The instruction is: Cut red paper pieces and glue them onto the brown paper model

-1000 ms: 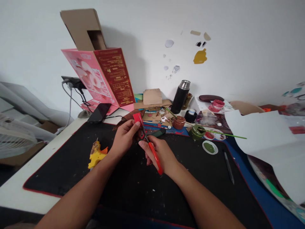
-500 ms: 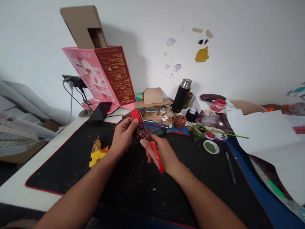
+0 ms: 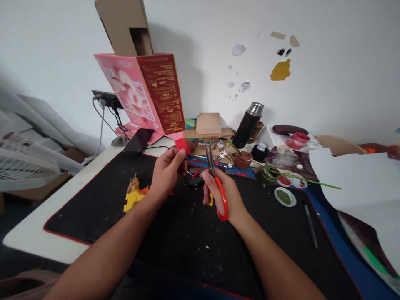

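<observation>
My left hand (image 3: 168,171) pinches a small red ridged piece (image 3: 183,146) between thumb and fingers, with its striped face up. In my right hand (image 3: 231,198) is a pair of scissors (image 3: 222,199), thumb and fingers around the red and yellow handles. The blades point away from me, slightly parted, and stand to the right of the red piece without touching it. Below, between the hands, a thin red strip (image 3: 196,173) shows over a dark tool on the black mat (image 3: 184,237). Some fingertips of both hands are hidden.
A yellow glue gun (image 3: 134,195) lies left of my forearm. Beyond are a phone (image 3: 139,141), cardboard scraps (image 3: 208,123), a black thermos (image 3: 245,129) and paint jars (image 3: 243,159). To the right lie a green paint dish (image 3: 285,196) and a black pen (image 3: 310,225).
The scissors have drawn away to the right from the red piece, and their blades have come apart from it. A thin red strip shows between the hands. The view has shifted slightly left.
</observation>
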A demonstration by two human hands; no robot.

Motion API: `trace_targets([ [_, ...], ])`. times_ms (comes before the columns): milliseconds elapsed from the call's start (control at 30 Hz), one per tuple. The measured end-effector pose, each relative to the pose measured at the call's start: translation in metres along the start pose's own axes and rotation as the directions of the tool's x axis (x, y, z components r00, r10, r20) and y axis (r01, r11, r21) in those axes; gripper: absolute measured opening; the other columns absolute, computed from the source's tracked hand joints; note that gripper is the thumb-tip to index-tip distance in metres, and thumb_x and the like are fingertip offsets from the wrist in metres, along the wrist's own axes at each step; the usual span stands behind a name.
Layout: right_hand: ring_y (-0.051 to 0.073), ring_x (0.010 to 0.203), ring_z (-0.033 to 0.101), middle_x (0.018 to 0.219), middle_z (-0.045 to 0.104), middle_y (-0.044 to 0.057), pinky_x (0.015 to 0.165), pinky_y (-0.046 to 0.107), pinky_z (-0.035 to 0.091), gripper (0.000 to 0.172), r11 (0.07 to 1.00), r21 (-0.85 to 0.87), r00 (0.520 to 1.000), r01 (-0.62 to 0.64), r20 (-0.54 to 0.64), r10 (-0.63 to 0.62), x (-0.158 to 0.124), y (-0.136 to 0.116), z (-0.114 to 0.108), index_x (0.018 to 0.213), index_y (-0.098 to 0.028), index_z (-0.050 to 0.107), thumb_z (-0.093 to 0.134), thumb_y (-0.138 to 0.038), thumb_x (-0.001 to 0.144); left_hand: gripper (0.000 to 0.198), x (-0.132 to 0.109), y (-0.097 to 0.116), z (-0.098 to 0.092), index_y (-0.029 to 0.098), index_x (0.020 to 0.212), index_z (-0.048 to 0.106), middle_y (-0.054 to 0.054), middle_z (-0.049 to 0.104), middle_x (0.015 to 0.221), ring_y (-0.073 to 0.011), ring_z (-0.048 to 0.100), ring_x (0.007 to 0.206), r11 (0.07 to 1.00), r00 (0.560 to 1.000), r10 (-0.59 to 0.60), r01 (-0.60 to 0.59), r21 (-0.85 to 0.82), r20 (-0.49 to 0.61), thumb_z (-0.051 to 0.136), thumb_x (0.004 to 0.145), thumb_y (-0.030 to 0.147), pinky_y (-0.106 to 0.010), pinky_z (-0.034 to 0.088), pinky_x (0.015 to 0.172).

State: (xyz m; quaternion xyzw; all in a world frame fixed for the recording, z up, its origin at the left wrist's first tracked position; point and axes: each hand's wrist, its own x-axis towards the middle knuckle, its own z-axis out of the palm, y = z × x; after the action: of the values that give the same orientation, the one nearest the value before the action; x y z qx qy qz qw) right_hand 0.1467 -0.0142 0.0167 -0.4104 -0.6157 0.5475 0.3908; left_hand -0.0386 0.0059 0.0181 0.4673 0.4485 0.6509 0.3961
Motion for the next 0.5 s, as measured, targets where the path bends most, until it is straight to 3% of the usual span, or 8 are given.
trace_targets([
  [500, 0.016, 0.047, 0.062, 0.058, 0.060, -0.004, 0.049, 0.026, 0.049, 0.047, 0.999, -0.035, 1.000, -0.010, -0.029, 0.009, 0.0012, -0.0006, 0.0001, 0.092, -0.023, 0.059, 0.059, -0.070, 0.099, 0.043, -0.0023, 0.0050, 0.0029, 0.022, 0.078, 0.059, 0.003, 0.061, 0.058, -0.0107, 0.051, 0.045, 0.998, 0.999, -0.038, 0.039, -0.041, 0.022, 0.073, 0.091, 0.061, -0.025, 0.037, 0.045],
])
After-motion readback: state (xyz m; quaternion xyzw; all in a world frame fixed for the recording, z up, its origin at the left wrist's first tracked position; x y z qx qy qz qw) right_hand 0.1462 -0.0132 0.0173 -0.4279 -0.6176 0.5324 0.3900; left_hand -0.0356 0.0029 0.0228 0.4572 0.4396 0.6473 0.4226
